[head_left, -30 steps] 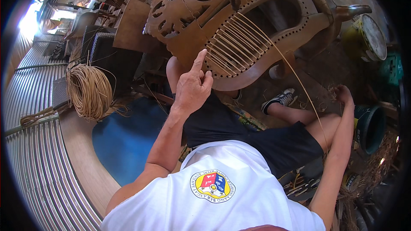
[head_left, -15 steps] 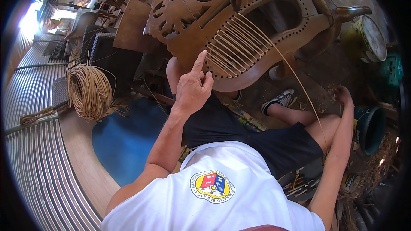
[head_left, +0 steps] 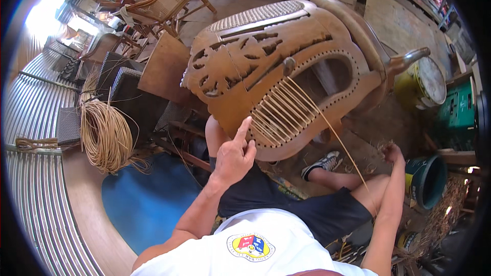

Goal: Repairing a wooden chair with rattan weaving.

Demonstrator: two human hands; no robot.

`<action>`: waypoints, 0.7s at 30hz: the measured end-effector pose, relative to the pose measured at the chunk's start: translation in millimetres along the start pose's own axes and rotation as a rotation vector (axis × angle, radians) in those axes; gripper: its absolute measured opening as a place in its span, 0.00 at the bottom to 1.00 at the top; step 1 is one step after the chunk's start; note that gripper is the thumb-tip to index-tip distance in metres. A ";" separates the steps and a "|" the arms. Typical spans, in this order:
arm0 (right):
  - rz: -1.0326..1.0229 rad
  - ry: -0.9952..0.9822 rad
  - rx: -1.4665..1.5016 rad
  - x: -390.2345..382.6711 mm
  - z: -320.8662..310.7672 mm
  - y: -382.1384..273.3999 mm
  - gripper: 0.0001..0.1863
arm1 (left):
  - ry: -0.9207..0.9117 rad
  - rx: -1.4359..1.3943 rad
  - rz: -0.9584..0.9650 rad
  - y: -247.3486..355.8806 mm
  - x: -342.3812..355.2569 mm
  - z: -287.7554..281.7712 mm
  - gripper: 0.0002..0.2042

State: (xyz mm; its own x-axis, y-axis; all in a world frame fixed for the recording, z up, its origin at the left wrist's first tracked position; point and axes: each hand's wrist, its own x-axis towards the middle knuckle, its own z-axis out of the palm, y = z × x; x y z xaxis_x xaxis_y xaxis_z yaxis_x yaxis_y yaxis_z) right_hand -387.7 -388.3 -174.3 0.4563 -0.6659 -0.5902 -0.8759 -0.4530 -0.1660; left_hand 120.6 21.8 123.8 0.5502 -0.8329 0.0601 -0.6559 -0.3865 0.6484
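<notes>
A carved brown wooden chair (head_left: 230,99) lies tipped before my knees. Across the lower part of its oval opening run several parallel cane strands (head_left: 284,112), with small holes along the rim. My left hand (head_left: 235,156) has its index finger stretched to the rim beside the lowest strands, thumb apart and other fingers curled. A longer loose cane strand (head_left: 343,145) slants from a dark rounded peg (head_left: 289,65) at the opening's top down to my right thigh. Past my right knee, my right hand (head_left: 393,153) hangs with curled fingers near thin curly fibres; what it holds is unclear.
A cane coil (head_left: 106,135) hangs at left above a blue surface (head_left: 148,199). On the right stand a yellow bucket (head_left: 420,84), a green crate (head_left: 456,105) and a dark green bucket (head_left: 433,181). Another cane chair (head_left: 163,2) stands at the far left.
The view has tilted up, so the chair and both hands sit lower in the picture. My left finger stays at the rim. My right hand remains beyond the knee.
</notes>
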 end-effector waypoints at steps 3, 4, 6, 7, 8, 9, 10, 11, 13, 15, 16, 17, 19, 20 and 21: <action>0.052 -0.073 -0.094 8.4 -0.1 4.6 0.17 | -0.025 -0.043 -0.014 -0.8 0.3 -1.3 0.32; 0.137 -0.096 0.025 9.5 -0.6 5.1 0.16 | -0.013 -0.054 0.002 -0.7 0.4 -1.6 0.32; -0.033 -0.109 -0.182 13.1 -1.9 4.5 0.18 | -0.009 -0.093 -0.004 -0.3 1.3 -2.1 0.32; -0.141 -0.174 -0.356 14.5 -3.3 5.4 0.19 | -0.007 -0.079 -0.002 -0.2 1.2 -2.7 0.32; -0.209 -0.139 -0.385 17.4 -4.5 5.6 0.20 | 0.002 -0.087 0.000 -0.4 1.7 -3.1 0.32; -0.102 -0.170 -0.360 19.1 -4.0 5.5 0.21 | -0.018 -0.076 -0.017 -0.6 1.6 -3.7 0.32; 0.004 -0.213 -0.335 22.6 -4.9 5.1 0.21 | -0.038 -0.064 -0.037 -1.1 1.5 -4.5 0.32; 0.017 -0.254 -0.362 25.4 -5.5 4.0 0.21 | -0.039 -0.057 -0.051 -1.7 2.0 -4.2 0.32; -0.147 -0.216 -0.548 31.5 -9.1 -1.8 0.20 | -0.026 -0.061 -0.034 -3.2 2.0 -4.4 0.32; -0.248 -0.175 -0.722 35.3 -16.5 -12.4 0.18 | -0.048 -0.083 -0.071 -4.8 1.6 -4.2 0.32; -0.264 -0.246 -0.801 35.9 -21.3 -19.5 0.17 | -0.032 -0.078 -0.046 -5.3 1.6 -4.1 0.32; -0.254 -0.321 -0.896 37.5 -27.0 -27.6 0.16 | -0.017 -0.092 -0.027 -5.8 1.8 -3.9 0.32; -0.251 -0.298 -0.880 36.2 -37.2 -43.5 0.15 | -0.011 -0.112 -0.026 -6.2 2.4 -4.5 0.31; -0.212 -0.309 -0.887 34.6 -40.9 -50.5 0.14 | -0.022 -0.105 -0.043 -6.1 2.7 -5.1 0.31; -0.227 -0.277 -0.881 34.4 -45.2 -55.9 0.14 | -0.014 -0.121 -0.032 -5.7 3.3 -5.8 0.31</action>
State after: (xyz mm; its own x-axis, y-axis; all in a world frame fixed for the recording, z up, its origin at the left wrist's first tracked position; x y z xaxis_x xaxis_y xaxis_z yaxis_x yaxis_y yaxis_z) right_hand -315.9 -412.6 -149.7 0.4487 -0.3943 -0.8020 -0.2861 -0.9136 0.2891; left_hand 129.2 23.6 124.8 0.5621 -0.8266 0.0278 -0.5706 -0.3633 0.7365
